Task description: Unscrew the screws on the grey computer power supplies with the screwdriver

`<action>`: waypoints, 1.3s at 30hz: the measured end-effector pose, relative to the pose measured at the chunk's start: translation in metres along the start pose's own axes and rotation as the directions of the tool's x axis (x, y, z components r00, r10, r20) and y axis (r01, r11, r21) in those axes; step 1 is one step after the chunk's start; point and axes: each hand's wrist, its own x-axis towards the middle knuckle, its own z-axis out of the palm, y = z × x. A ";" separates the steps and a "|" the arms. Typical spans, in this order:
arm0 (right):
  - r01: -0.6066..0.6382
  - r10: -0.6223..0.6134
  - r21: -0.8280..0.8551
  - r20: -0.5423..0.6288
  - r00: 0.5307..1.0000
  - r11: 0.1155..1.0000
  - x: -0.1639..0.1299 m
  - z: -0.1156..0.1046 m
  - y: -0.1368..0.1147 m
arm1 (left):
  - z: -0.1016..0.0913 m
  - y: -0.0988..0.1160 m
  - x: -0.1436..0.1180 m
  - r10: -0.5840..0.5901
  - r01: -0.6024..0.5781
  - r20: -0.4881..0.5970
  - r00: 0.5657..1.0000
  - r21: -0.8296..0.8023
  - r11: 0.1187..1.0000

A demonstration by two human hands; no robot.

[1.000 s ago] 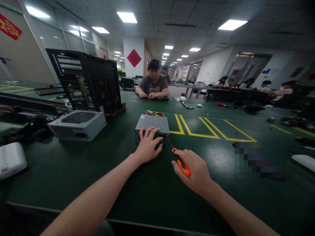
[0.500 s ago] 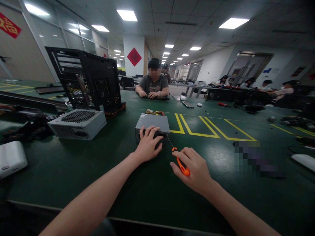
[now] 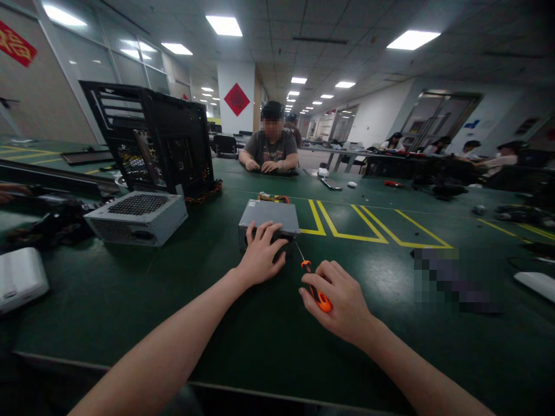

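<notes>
Head view: left hand (image 3: 261, 254), spread, steadies the box (image 3: 275, 213); right hand (image 3: 346, 297), curled round the screwdriver (image 3: 322, 301), should turn squarely.

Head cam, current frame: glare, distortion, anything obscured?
Head view: ceiling light blown white, pale glare on the green table right of the right hand; head view: wide-angle stretch toward frame edges; head view: dark object at right pixelated, unidentifiable.

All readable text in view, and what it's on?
"福", cut by the frame edge: red sign, far left.
Too blurred: red diamond sign, back centre.
Too small: white label on the middle power supply.
Too blurred: print on the grey shirt opposite.
Nothing else legible.
</notes>
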 end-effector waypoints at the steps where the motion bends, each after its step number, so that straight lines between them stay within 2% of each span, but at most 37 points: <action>1: -0.004 0.004 -0.004 -0.004 1.000 1.000 0.000 0.000 0.001 | 0.000 0.000 0.000 -0.002 0.002 -0.001 1.000 0.002 1.000; 8: -0.070 0.072 0.027 -0.098 0.993 0.997 -0.004 0.005 0.005 | 0.000 0.001 0.000 -0.009 0.009 -0.004 1.000 -0.010 1.000; 19: 0.067 -0.071 -0.077 -0.050 0.996 0.995 -0.002 0.003 -0.001 | -0.001 0.000 0.000 0.004 -0.004 0.011 1.000 -0.003 1.000; 24: 0.088 -0.112 -0.139 -0.180 0.977 0.986 -0.003 0.010 0.000 | -0.001 0.000 0.000 0.001 -0.001 0.007 1.000 0.002 1.000; 28: 0.150 -0.196 -0.187 -0.260 0.945 0.971 -0.006 0.012 0.001 | -0.001 0.000 0.000 0.003 -0.003 0.010 1.000 -0.005 1.000; 33: 0.213 -0.268 -0.228 -0.248 0.931 0.950 -0.008 0.010 0.001 | 0.000 0.000 -0.001 0.004 -0.004 -0.006 1.000 -0.013 1.000; 39: 0.180 -0.232 -0.226 -0.229 0.945 0.957 -0.006 0.010 0.002 | -0.001 0.000 -0.001 0.011 -0.010 0.012 1.000 -0.010 1.000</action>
